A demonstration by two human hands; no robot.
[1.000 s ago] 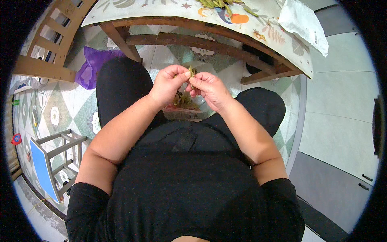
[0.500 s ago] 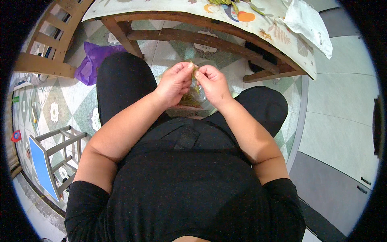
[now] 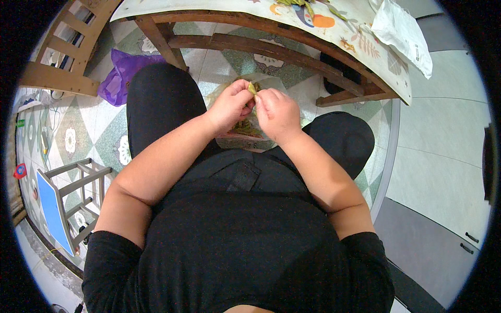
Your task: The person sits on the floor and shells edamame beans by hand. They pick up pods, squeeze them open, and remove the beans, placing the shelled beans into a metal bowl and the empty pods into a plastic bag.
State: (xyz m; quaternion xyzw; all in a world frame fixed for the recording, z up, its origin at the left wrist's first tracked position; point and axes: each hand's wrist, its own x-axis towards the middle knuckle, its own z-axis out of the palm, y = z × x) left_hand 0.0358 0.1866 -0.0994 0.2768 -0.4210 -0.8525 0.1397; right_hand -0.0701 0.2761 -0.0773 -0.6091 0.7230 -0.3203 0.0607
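Observation:
Between my knees, both hands meet over a clear plastic bag [image 3: 272, 82]. My left hand [image 3: 229, 107] pinches a yellowish-green pod [image 3: 252, 88] between thumb and fingers. From the other side, my right hand [image 3: 279, 115] grips the lower end of that same pod, its fingers curled in. Below the hands, the bag holds greenish-brown pieces [image 3: 243, 125], partly hidden by my fingers and wrists. More green pods [image 3: 304, 5] lie on the table at the top of the view.
Ahead stands a wooden table [image 3: 240, 23] with a patterned cover, a white plastic packet [image 3: 402, 36] at its right end. A purple bag [image 3: 119, 78] lies by my left knee. A blue-topped stool [image 3: 55, 214] is at left, a wooden chair [image 3: 57, 81] beyond, grey-white cabinets [image 3: 438, 156] at right.
My hands have turned a little around the pod, so more of it shows between the fingertips. My right hand has rolled so its back faces up more. The view has shifted slightly.

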